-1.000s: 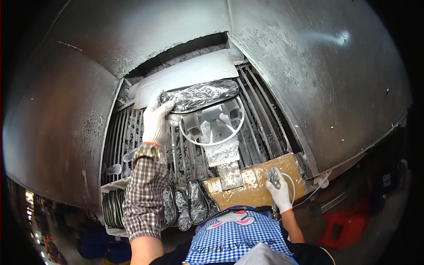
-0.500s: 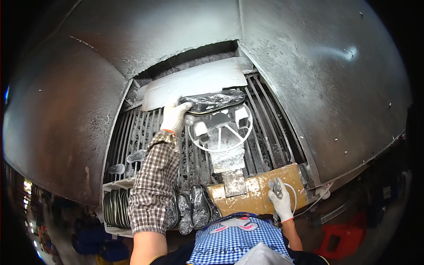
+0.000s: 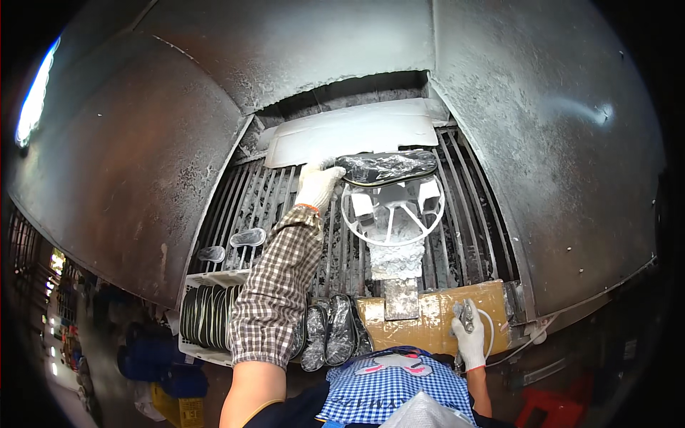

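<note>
My left hand (image 3: 319,187), in a white glove, grips the left end of a black shoe sole (image 3: 385,168) that looks covered in shiny clear film. The sole lies sideways over the far part of a white-coated round turntable (image 3: 392,227) with spokes and upright blocks. My right hand (image 3: 469,341), also gloved, is closed around a metal spray gun (image 3: 465,314) at the near right. A pale hose (image 3: 490,329) curves beside it. Beside my left forearm, several black film-covered soles (image 3: 340,335) stand at the near edge.
A white crate (image 3: 203,351) with black soles is at near left, with two small sole-shaped pads (image 3: 247,237) on stems beyond it. Brown cardboard (image 3: 428,307) covers the near edge. Metal booth walls (image 3: 542,164) enclose the slatted grate (image 3: 457,192). A white sheet (image 3: 349,132) lies behind.
The whole scene has shifted to the right in the picture as the view turned left. Both hands keep their hold, and the sole stays over the turntable.
</note>
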`<state>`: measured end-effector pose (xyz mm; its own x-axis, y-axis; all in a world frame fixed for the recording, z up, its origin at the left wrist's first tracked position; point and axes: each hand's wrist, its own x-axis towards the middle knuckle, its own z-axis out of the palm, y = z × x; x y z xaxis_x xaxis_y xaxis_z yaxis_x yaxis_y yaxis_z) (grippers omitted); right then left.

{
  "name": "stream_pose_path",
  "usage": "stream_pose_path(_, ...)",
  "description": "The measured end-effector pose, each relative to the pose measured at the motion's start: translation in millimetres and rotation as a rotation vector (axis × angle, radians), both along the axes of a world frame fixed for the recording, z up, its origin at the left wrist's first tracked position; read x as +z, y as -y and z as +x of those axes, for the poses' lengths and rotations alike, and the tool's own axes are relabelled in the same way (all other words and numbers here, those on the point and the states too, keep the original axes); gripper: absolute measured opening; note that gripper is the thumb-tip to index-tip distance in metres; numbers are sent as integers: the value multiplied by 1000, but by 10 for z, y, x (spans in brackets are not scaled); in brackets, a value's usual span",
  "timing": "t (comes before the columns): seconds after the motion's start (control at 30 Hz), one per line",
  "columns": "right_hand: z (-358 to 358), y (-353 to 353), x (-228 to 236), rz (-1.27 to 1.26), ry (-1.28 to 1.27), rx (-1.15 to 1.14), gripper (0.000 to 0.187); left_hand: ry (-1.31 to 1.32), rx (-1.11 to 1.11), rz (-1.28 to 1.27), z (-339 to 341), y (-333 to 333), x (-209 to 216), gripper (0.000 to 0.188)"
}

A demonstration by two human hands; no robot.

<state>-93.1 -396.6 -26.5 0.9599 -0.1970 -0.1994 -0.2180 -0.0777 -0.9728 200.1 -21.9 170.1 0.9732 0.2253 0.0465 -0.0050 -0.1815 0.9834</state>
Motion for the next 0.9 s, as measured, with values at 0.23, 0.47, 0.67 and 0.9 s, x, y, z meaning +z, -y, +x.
stream_pose_path(0.23,-19,14,-21,-20,27,6,71,-28,-19,-47,-24,-20,-82,40)
stream_pose_path(0.47,5,53,158,-11,39,2,65,122,235,-211,-429,-24,-478,57)
stream_pose_path(0.67,344,106,443,-32,214,89,63,-280,230,-559,-1152,412,-1161,61)
stream_pose_path(0.9,872,-669,1609,349,373,267,61,-172,-203,-1045,-1343,910,-1733,46)
